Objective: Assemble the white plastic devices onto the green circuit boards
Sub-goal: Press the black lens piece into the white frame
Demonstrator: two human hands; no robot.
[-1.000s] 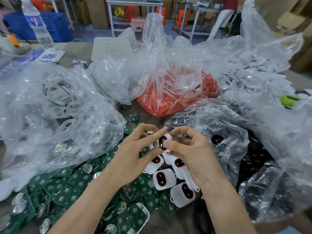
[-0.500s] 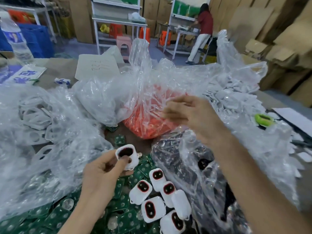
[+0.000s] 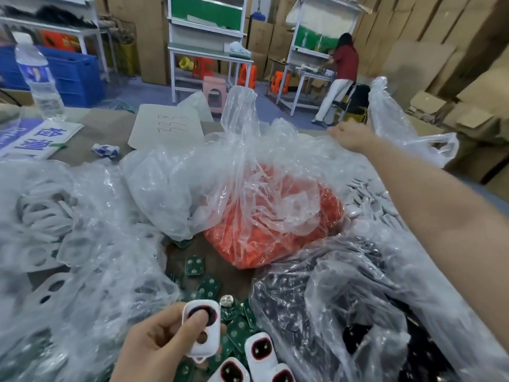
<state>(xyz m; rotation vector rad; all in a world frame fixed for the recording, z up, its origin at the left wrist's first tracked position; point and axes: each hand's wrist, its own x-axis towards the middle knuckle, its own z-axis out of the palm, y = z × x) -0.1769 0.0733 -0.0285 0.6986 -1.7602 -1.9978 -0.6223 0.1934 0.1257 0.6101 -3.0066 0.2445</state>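
My left hand (image 3: pixel 157 344) grips a white plastic device (image 3: pixel 202 328) with a red-ringed black opening, thumb pressed on its face, low in the middle of the view. Below it lie more white devices (image 3: pixel 260 350) on a scatter of green circuit boards (image 3: pixel 209 286). My right hand (image 3: pixel 351 135) is stretched far out over the clear bag of white plastic parts (image 3: pixel 366 205) at the back right, knuckles toward me; its fingers are hidden, so what it holds I cannot make out.
A clear bag of orange parts (image 3: pixel 270 232) sits in the centre. A bag of white shells (image 3: pixel 49 238) fills the left, a bag of black parts (image 3: pixel 358 321) the right. A water bottle (image 3: pixel 38 78) stands far left. A person works at a bench behind.
My right hand has reached farther away, up and right, past the orange bag. My left hand turned the white device face up, thumb on it. The camera tilted upward.
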